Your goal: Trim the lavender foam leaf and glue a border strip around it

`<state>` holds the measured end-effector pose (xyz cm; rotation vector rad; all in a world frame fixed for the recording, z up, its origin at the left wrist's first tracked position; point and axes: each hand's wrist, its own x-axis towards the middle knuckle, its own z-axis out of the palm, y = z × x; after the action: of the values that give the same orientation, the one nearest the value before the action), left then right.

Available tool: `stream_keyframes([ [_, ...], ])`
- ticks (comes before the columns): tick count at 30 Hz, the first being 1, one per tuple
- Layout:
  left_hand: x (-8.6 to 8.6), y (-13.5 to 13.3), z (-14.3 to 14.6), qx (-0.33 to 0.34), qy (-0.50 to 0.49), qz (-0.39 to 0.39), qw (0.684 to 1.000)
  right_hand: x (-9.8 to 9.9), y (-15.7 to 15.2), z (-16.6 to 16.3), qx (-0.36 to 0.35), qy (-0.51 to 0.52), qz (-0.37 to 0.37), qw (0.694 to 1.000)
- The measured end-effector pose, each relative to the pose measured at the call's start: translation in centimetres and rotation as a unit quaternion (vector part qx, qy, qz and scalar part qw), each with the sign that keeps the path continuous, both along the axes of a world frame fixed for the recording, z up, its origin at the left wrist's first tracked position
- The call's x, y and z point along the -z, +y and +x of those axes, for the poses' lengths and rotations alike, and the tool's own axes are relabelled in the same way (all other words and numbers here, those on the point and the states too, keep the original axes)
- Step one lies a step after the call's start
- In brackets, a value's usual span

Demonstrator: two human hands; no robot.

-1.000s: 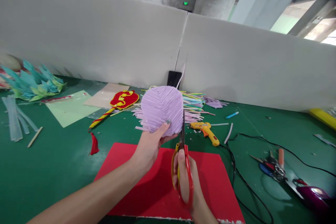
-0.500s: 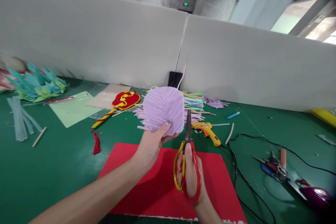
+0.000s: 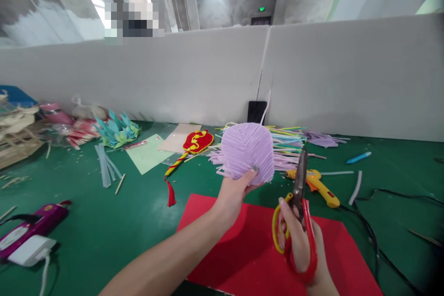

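Observation:
My left hand (image 3: 235, 191) grips the lower edge of a round lilac piece made of glued paper straws (image 3: 247, 150), held upright above the table, thumb on its front face. Loose straw ends stick out on its left side. My right hand (image 3: 301, 240) is closed through the handles of red-and-yellow scissors (image 3: 298, 212); their blades point up and are closed, a little to the right of the lilac piece and apart from it. Both hands hover over a red sheet (image 3: 256, 249) lying on the green table (image 3: 104, 231).
A yellow glue gun (image 3: 317, 185) and a heap of coloured straws (image 3: 287, 141) lie behind the hands. A red-and-yellow ornament with a tassel (image 3: 189, 148), pale green sheet (image 3: 147, 152), clear glue sticks (image 3: 104, 166), teal paper flowers (image 3: 116, 132), black cables (image 3: 378, 231) and a purple device (image 3: 33, 226) surround them.
The view has swung left, so everything sits further right in frame. The scissors have drawn away from the lilac piece's right edge, blades closed. My left hand keeps its grip.

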<state>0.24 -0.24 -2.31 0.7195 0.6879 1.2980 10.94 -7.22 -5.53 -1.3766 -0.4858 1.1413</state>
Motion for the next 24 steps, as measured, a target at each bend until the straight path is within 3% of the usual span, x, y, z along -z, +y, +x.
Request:
stream_keyframes([
  [9,0.8,1.5,-0.7,-0.002,-0.015,0.020,1.000,0.7,0.5,0.5,-0.013,0.009,0.018,1.000],
  [18,2.3,2.7,-1.7,0.065,-0.074,-0.011,0.995,0.4,0.7,0.4,-0.047,-0.039,0.027,0.998],
  [24,2.0,2.6,-1.6,0.069,-0.085,-0.002,0.994,1.1,0.9,0.1,-0.036,-0.018,0.040,0.998],
])
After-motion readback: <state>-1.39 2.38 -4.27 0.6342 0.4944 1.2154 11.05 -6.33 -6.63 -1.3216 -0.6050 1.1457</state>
